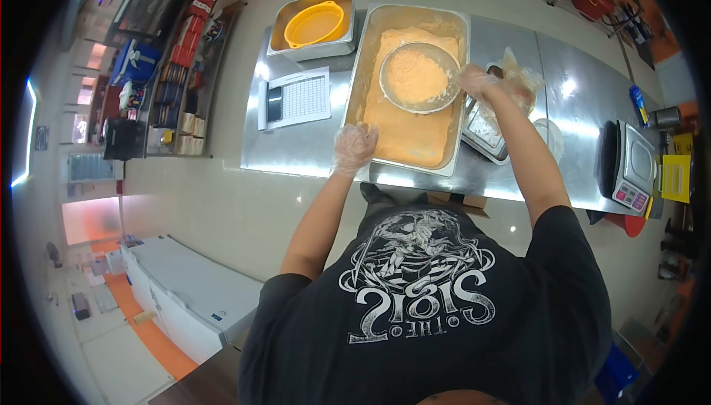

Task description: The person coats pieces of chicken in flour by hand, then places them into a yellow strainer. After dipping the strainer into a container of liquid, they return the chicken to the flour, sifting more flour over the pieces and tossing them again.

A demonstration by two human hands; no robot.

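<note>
A deep metal tray [361,72] on the steel table holds a layer of pale orange powder [415,135]. Over its far half is a round metal sieve [387,94] with lumpy orange crumbs [418,75] inside. My right hand [478,83], in a clear plastic glove, is closed at the sieve's right side, where a handle would be; the hand covers that part. At the tray's near left corner, my left hand [355,147], also gloved, is curled with its fingers closed. Whatever it grips there is hidden.
Left of the tray lie a clipboard with a printed sheet and a phone [296,99], behind them a metal pan [311,49] with a yellow basket [315,24]. To the right are a smaller metal tray [485,135], a plastic bag [522,83] and a scale [633,164].
</note>
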